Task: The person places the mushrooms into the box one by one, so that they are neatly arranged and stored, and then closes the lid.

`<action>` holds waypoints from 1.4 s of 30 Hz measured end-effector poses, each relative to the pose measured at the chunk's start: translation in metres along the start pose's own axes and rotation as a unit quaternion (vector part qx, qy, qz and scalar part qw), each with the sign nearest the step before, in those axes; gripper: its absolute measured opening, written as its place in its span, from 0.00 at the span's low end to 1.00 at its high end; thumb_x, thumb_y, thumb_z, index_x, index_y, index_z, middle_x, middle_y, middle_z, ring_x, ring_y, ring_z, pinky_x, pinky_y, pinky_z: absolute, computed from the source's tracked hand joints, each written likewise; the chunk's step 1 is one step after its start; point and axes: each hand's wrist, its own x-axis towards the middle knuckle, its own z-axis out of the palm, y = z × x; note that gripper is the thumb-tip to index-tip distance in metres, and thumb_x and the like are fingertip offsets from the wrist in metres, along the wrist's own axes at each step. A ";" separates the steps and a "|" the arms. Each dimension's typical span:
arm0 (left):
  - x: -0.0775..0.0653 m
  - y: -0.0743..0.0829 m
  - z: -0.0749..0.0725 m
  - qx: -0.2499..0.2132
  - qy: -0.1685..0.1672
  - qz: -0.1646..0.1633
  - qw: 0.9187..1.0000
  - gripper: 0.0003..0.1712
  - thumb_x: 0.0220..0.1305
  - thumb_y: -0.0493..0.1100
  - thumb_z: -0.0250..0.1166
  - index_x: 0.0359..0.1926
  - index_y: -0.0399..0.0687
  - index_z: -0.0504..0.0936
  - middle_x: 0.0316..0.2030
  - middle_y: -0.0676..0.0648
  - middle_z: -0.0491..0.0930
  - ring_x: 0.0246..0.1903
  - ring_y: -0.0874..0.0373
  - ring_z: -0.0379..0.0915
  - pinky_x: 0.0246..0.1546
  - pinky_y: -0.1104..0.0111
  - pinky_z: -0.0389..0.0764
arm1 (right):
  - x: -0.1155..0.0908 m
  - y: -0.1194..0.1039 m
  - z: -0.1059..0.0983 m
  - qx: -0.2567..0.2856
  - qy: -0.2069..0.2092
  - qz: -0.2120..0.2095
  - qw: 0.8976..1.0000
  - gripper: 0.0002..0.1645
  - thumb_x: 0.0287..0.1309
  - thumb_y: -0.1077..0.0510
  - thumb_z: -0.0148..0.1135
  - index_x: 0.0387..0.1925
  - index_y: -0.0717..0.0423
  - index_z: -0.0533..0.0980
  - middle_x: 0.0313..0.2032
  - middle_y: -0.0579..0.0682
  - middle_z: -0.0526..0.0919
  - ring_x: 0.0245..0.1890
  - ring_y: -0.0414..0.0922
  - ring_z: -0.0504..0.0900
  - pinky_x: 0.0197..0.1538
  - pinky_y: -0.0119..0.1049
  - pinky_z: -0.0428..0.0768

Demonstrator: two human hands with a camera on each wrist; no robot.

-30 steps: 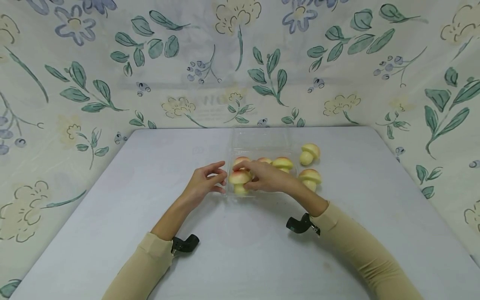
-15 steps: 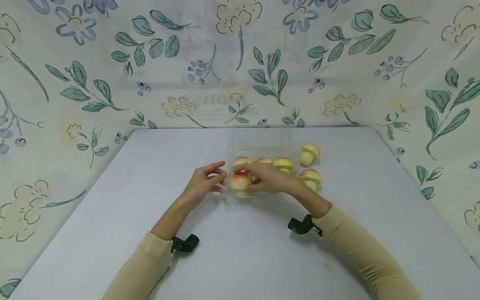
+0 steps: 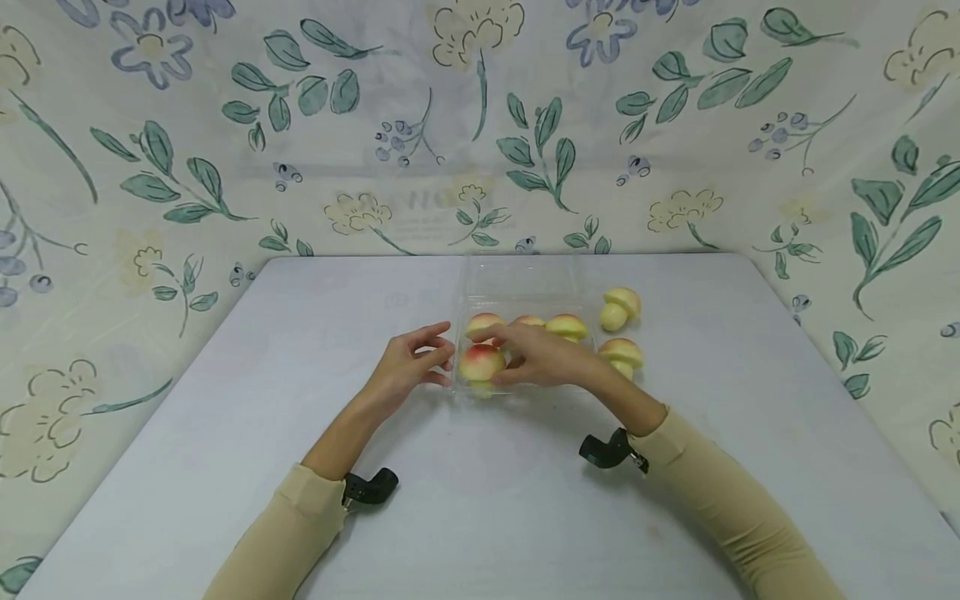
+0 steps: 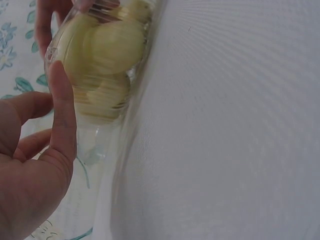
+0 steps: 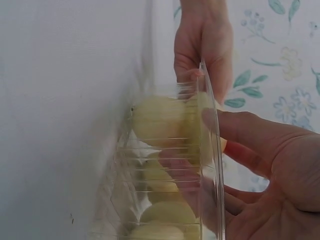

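A clear plastic box (image 5: 215,150) with its lid (image 3: 521,277) folded back holds several yellow mushrooms with red-tinged caps. My right hand (image 3: 543,356) reaches into the box and holds the mushroom (image 3: 482,363) in its front left corner, thumb at the near side of the cap and fingers behind. That mushroom's cap faces up and toward me. Behind it sits another mushroom (image 3: 483,323); one more (image 3: 566,326) shows at the back right. At the box's left wall, my left hand (image 3: 407,363) rests with loose fingers, one fingertip right at the rim in the left wrist view.
Two more mushrooms lie on the white table (image 3: 480,500) right of the box: a tilted one (image 3: 620,308) farther back and another (image 3: 620,357) partly behind my right forearm. Floral cloth (image 3: 480,125) hangs behind the table. A black camera is strapped to each wrist.
The mushroom in my right hand has tipped and sunk lower into the front left corner, its red cap top turned toward me. My left hand has stayed still.
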 end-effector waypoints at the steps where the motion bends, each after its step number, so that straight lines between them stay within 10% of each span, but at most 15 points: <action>1: 0.000 0.000 0.000 0.001 0.000 -0.001 1.000 0.32 0.69 0.36 0.60 0.71 0.35 0.63 0.43 0.47 0.74 0.32 0.63 0.78 0.32 0.70 0.88 | -0.001 0.000 -0.001 0.002 0.002 -0.001 1.000 0.38 0.58 0.60 0.69 0.68 0.50 0.66 0.62 0.55 0.74 0.51 0.49 0.82 0.51 0.36 0.86; 42: 0.000 0.000 0.000 0.002 -0.001 -0.004 1.000 0.32 0.70 0.36 0.59 0.71 0.35 0.62 0.44 0.46 0.74 0.32 0.64 0.78 0.32 0.70 0.88 | -0.059 0.031 -0.054 -0.024 0.079 0.053 0.995 0.35 0.62 0.51 0.66 0.68 0.53 0.66 0.64 0.59 0.73 0.49 0.55 0.85 0.50 0.43 0.87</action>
